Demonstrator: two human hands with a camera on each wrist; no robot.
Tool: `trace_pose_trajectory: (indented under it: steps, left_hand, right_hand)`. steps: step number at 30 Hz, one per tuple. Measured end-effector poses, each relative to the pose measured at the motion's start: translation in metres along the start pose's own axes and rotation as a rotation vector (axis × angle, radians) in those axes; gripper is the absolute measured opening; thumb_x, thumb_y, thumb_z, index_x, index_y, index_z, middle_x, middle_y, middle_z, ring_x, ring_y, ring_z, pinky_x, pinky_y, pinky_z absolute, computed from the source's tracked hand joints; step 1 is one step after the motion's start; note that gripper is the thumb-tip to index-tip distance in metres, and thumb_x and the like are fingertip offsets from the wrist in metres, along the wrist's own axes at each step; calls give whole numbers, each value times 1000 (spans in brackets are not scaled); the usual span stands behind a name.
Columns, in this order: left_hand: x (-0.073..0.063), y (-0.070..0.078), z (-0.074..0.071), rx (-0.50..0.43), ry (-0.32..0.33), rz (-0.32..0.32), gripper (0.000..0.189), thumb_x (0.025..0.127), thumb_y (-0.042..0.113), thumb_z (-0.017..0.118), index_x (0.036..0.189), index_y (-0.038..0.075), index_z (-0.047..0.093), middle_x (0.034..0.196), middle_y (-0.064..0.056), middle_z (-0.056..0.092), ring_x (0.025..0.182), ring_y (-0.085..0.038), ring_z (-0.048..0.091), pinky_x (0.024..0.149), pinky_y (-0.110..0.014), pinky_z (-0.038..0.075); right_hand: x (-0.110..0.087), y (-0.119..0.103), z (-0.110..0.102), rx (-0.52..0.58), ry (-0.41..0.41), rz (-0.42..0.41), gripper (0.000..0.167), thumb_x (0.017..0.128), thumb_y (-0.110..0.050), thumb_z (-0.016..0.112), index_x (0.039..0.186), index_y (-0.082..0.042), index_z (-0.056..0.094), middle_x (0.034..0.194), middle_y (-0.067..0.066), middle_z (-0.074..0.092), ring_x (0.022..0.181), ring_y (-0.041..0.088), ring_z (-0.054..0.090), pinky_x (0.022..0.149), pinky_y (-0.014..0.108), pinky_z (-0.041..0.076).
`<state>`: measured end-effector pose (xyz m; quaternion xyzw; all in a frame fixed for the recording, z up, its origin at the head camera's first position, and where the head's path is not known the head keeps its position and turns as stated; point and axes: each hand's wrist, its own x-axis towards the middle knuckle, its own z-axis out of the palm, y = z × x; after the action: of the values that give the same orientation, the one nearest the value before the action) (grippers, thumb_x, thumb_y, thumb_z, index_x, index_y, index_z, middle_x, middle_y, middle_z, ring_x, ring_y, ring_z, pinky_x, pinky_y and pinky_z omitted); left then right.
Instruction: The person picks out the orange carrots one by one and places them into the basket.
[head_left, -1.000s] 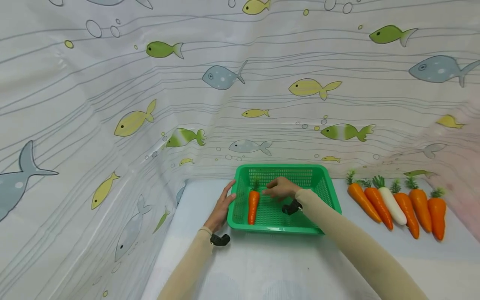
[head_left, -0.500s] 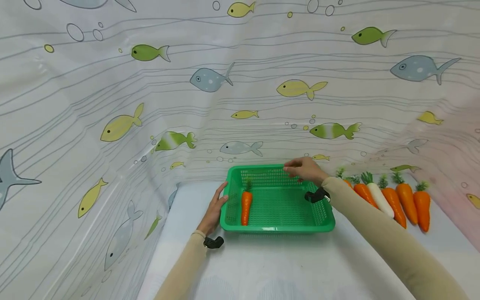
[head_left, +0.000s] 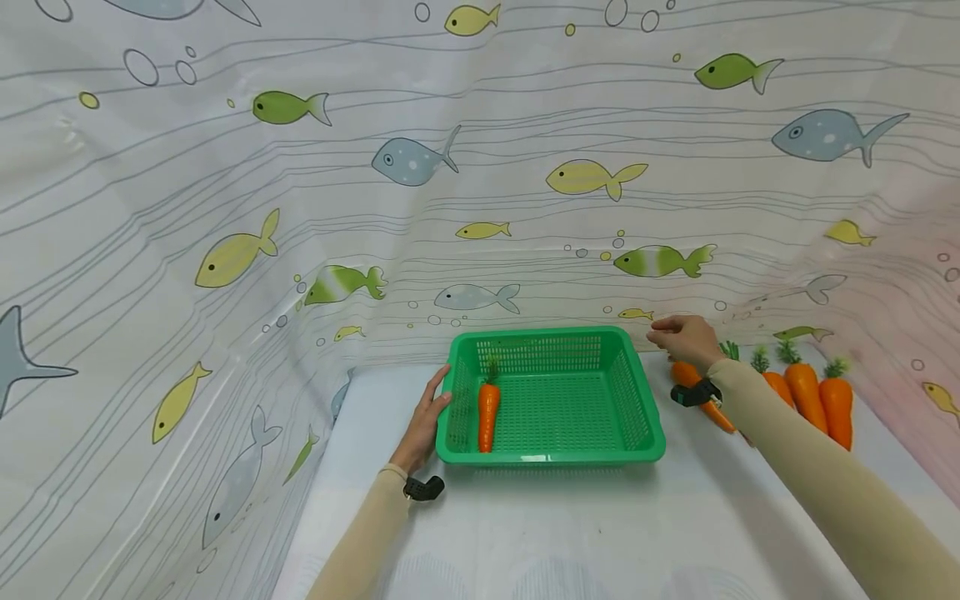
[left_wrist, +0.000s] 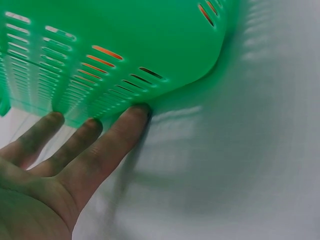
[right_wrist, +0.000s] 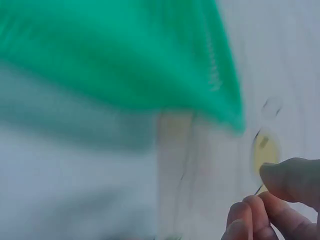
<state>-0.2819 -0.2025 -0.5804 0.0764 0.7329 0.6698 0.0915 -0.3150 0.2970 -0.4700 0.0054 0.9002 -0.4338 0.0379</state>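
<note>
At the far left, a white sheet (head_left: 420,92) printed with yellow, green and grey-blue fish and wavy lines hangs beside the white table (head_left: 540,525) and runs on across its far side to the right. A beige-sleeved left forearm (head_left: 367,533) reaches in from the near left, a black wrist camera (head_left: 423,488) strapped at its cuff. The left hand (head_left: 423,421) rests against the left side of the green plastic basket (head_left: 551,457), its fingers extended and spread; the left wrist view shows fingertips touching the slotted wall from outside, low down.

Inside the rectangular basket, along its left side, lies one orange carrot (head_left: 487,417), leafy top toward the far wall and tip toward the near rim.

Just right of the basket's far right corner, the right hand (head_left: 690,340) hovers with fingers loosely bent and thumb close to them, holding nothing that can be seen. A second black wrist camera (head_left: 693,393) sits below it, at the cuff of the right sleeve (head_left: 832,483). Under the hand and camera lies a partly hidden carrot (head_left: 722,418) on the table. Green leaves (head_left: 729,350) show past the cuff, and farther right three more leafy-topped carrots (head_left: 807,398) lie side by side, partly covered by the sleeve.
</note>
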Motion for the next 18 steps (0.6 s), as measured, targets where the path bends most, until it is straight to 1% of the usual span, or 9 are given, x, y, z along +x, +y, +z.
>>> trace_pose_trajectory:
  steps: [2,4,7,8,9,11,14,16,18]
  left_hand:
    - [0,0,0,5,1,3,54,113,46,45,163,53,27,179,3,8,156,-35,28,120,-59,33]
    - [-1,1,1,9,5,4,54,113,46,45,164,53,27,179,3,7,158,-35,24,122,-63,29]
    - [-2,2,0,20,11,10,55,113,46,45,164,52,26,180,3,6,161,-35,19,124,-66,24]
    - [-2,2,0,21,12,11,55,112,46,45,164,52,26,180,2,7,160,-35,20,124,-65,25]
    - [-2,2,0,18,12,13,55,113,46,45,164,52,26,180,2,7,159,-36,21,123,-65,27]
    - [-2,3,1,21,11,19,56,113,46,45,165,51,26,180,2,6,161,-35,19,124,-66,25]
    - [-3,4,2,21,11,22,57,113,45,44,166,49,25,180,2,7,162,-35,16,125,-67,23]
    - [-3,4,3,16,9,21,57,113,45,45,166,48,25,180,2,7,163,-35,13,126,-69,19]
    - [-4,4,3,12,7,17,57,113,46,45,166,48,25,180,2,7,163,-34,13,126,-69,19]
  right_hand:
    - [0,16,-3,-68,17,-7,51,107,-27,61,142,10,59,129,32,67,110,42,66,77,31,57]
    - [1,31,-4,-135,29,-20,51,104,-25,64,139,12,60,123,31,68,107,42,66,78,34,57]
    - [3,46,-4,-219,31,-35,53,101,-26,67,137,13,61,122,33,67,107,45,65,84,46,58]
    - [3,51,-5,-239,24,-36,54,101,-26,68,137,13,61,124,34,66,109,46,64,86,50,58]
    - [3,54,-5,-262,18,-37,56,100,-27,68,138,14,60,125,35,65,110,48,63,88,54,57]
    - [2,58,-7,-292,-2,-26,58,100,-28,67,140,14,59,130,38,62,114,51,62,91,58,56]
    - [0,64,-8,-329,-32,-13,59,101,-28,66,142,14,56,134,39,60,117,54,61,92,61,55]
    - [-1,67,-8,-359,-39,-8,59,102,-27,66,142,14,56,135,39,60,118,55,60,94,61,55]
    - [-2,69,-8,-382,-38,-9,58,101,-27,67,141,15,57,135,39,61,118,55,61,94,62,55]
